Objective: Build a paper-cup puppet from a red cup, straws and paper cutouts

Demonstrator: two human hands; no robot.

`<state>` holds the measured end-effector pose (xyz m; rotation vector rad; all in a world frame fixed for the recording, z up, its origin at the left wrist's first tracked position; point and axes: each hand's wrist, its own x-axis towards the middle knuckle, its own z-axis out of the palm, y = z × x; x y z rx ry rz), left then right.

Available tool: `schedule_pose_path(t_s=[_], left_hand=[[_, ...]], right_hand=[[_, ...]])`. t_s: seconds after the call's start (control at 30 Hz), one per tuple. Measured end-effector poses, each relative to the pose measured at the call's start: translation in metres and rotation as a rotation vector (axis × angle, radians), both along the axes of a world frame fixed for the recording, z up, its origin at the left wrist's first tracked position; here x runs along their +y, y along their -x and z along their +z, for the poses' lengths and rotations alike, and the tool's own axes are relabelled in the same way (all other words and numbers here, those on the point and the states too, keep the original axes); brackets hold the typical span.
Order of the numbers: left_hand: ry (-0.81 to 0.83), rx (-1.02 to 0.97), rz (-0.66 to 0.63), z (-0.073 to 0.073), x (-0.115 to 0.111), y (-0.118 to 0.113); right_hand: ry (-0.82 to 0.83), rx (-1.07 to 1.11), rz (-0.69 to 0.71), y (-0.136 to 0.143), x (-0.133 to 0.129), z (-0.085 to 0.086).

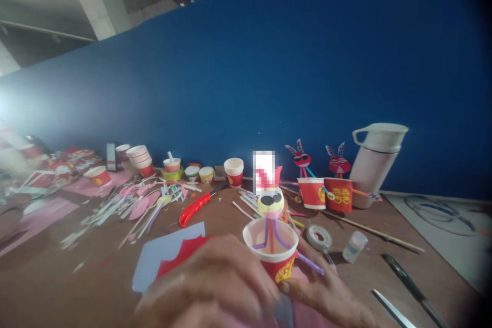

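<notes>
Paper cup, well inside right edge of counter | right hand: gripped cup | left hand: curled, blurred, hold untellable | risk judged: purple strip creased by tightened grip

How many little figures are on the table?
3: a yellow figure in the near cup, a red figure at the back right, and another red figure beside it, next to the flask. Others may be hidden.

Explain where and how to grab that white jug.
The white jug is probably best taken by its loop handle, coming from the left: it juts out that way near the top, above the nearby red paper cups.
</notes>
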<state>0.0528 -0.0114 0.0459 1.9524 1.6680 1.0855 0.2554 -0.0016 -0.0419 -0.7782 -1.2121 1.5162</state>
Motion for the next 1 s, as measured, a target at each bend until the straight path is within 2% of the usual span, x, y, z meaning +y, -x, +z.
schedule_pose_path(t_s=[0.07,0.13,0.27,0.33,0.4,0.5,0.7,0.83,1.0], left_hand=[[-0.059,-0.124,-0.085,0.004,0.017,0.012],[-0.019,-0.318,-0.195,0.000,0.030,0.018],[0.310,-0.671,-0.460,-0.021,0.042,0.012],[0.462,-0.782,-0.524,-0.029,0.042,0.008],[0.529,-0.840,-0.504,-0.034,0.042,0.005],[0.507,-0.884,-0.470,-0.038,0.041,0.006],[0.489,-0.960,-0.419,-0.039,0.042,0.008],[0.509,-1.008,-0.446,-0.036,0.044,0.009],[0.508,-0.926,-0.462,-0.037,0.048,0.013]], right_hand=[[-0.030,-0.057,-0.015,-0.004,-0.001,-0.004],[-0.069,-0.129,-0.029,-0.006,-0.002,-0.004],[-0.115,-0.246,-0.011,-0.007,-0.005,0.009],[-0.165,-0.291,-0.001,-0.005,-0.005,0.018],[-0.229,-0.314,-0.018,-0.004,-0.003,0.025],[-0.275,-0.314,-0.052,-0.003,-0.001,0.029],[-0.149,-0.216,-0.020,0.000,-0.002,0.024],[-0.154,-0.185,-0.002,0.001,-0.001,0.025],[-0.036,-0.154,0.009,0.001,-0.002,0.018]])
